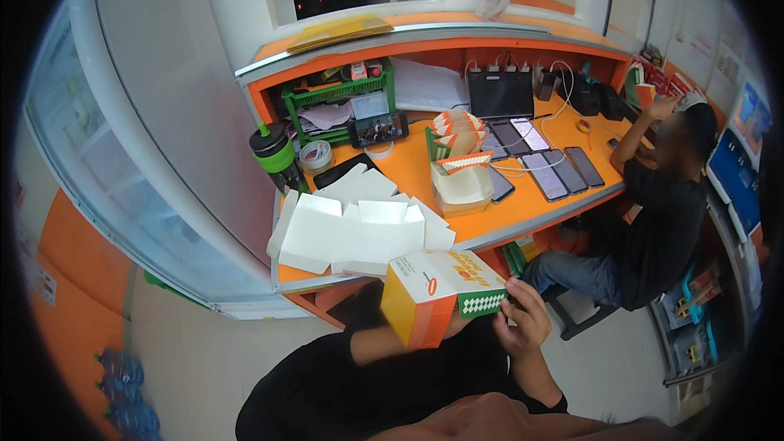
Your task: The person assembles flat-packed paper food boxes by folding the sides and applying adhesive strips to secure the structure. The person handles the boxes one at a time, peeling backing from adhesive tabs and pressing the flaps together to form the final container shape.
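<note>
In front of my body is a folded cardboard food box [425, 294], white on top with orange and yellow sides and a green-and-white patterned flap. My right hand [527, 322] grips its right end by that flap, fingers bent against the edge. From the left, my forearm passes behind the box; only a sliver of my left hand [459, 327] shows under it, supporting it, and its fingers are hidden. Just beyond, flat white carton blanks [314, 233] overlap on the orange desk [531, 211]. Nested, part-formed patterned cartons [461, 188] stand to their right.
Several phones [545, 175] lie cabled near a dark laptop [502, 94]. A green-lidded tumbler [276, 155], a tape roll [316, 155], a propped phone [378, 129] and a green basket [335, 98] line the left. Another person [661, 196] sits at right. A glass-door fridge [155, 171] stands left.
</note>
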A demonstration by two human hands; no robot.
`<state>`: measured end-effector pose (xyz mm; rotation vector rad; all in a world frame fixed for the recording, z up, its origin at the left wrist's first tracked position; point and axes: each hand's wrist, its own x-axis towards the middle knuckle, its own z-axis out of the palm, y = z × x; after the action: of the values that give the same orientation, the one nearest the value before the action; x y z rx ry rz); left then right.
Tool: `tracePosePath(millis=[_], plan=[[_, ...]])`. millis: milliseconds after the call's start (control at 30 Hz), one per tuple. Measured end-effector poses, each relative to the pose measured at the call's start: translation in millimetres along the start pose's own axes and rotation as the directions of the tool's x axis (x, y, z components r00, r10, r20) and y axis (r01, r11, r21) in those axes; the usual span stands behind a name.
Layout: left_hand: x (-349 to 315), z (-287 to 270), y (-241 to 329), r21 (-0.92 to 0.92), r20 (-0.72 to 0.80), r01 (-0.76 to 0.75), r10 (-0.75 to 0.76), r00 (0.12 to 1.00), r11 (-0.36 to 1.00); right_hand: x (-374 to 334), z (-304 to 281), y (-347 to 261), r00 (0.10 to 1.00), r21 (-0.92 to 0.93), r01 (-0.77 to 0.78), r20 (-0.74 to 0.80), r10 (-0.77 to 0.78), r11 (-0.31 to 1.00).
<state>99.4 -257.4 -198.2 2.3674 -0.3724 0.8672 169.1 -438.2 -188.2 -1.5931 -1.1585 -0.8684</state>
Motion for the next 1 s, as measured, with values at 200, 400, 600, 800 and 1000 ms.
tracePosePath(millis=[200,400,600,800,1000], plan=[[-4.7,-5.6,-1.9,0.016,-0.003,0.014,-0.014,1.000,1.000,-0.8,-4.0,3.0,1.000,0.147,-0.013,0.017,0.011,0.989],[-3.8,-2.7,-3.9,0.006,0.000,0.002,-0.002,1.000,1.000,-2.0,0.6,0.9,0.998,0.199,-0.069,0.012,0.068,0.977],[-3.3,-5.9,-6.4,0.016,-0.006,0.013,-0.013,1.000,1.000,-3.7,8.1,0.0,0.995,0.196,-0.105,0.018,0.103,0.975],[-3.2,-9.0,-8.0,0.042,-0.031,0.048,-0.047,0.998,0.998,-5.8,14.3,0.9,0.995,0.225,-0.100,0.000,0.103,0.969],[-2.6,-4.7,-7.3,0.029,-0.057,0.125,-0.123,0.991,0.992,-5.5,13.5,-1.1,0.987,0.229,-0.160,0.003,0.163,0.960]])
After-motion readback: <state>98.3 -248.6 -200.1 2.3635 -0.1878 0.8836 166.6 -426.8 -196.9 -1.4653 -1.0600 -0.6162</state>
